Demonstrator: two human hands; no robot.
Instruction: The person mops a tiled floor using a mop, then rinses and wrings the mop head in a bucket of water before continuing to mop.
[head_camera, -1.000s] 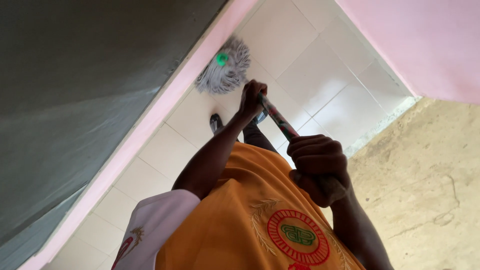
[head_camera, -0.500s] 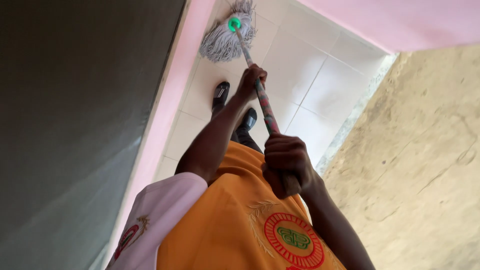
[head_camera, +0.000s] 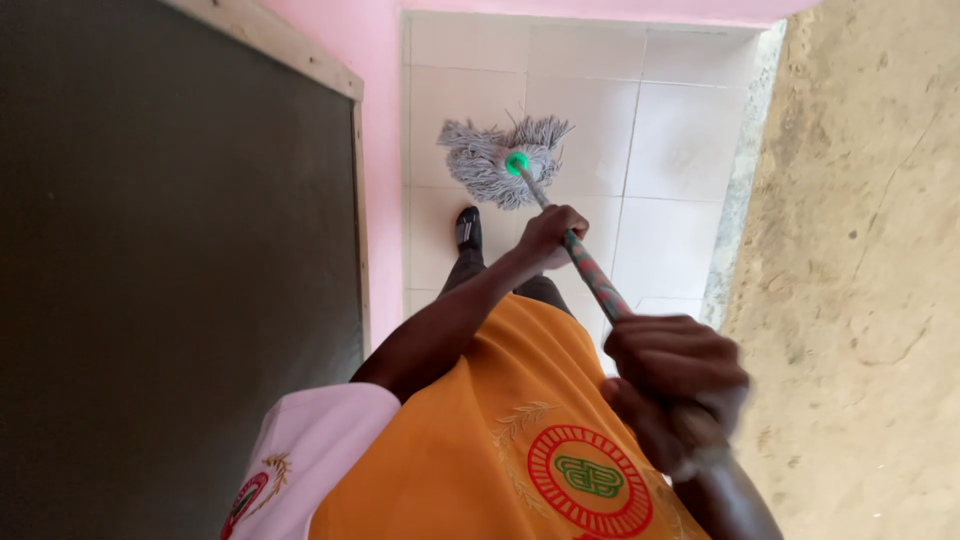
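Right hand (head_camera: 675, 385) is clenched around the top of the mop handle (head_camera: 596, 280), lower right of frame; left hand (head_camera: 548, 235) is wrapped round it mid-shaft. Grey mop head (head_camera: 500, 160) is pressed on the white tiled floor (head_camera: 680, 140), upper centre, by a black shoe (head_camera: 467, 228).

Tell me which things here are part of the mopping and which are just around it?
In use:
- mop head, grey strings with a green cap, on the white tiled floor
- patterned mop handle
- left hand, gripping the handle lower down
- right hand, gripping its top end

Just around:
- dark board on the pink wall
- rough bare ground
- black shoe
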